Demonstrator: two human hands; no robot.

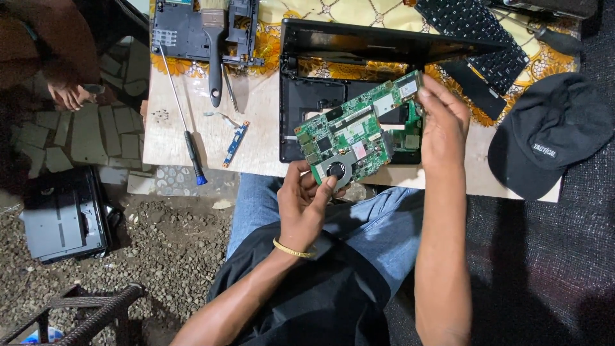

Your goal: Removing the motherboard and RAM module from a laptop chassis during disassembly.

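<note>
The left hand (302, 198) grasps the lower corner of a green circuit board (355, 131) by its fan; the right hand (442, 118) pinches the upper corner. The board is tilted above an open black laptop shell (307, 96) on the desk (256, 109), and a screwdriver (182, 109) lies farther left.

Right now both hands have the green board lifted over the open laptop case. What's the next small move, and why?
Probably lift the green board a little higher and level it before carrying it aside. The left hand pinches only the corner by the round fan, the right hand only the far top edge, and the board hangs tilted over the black laptop case, so a low corner could catch there.
</note>
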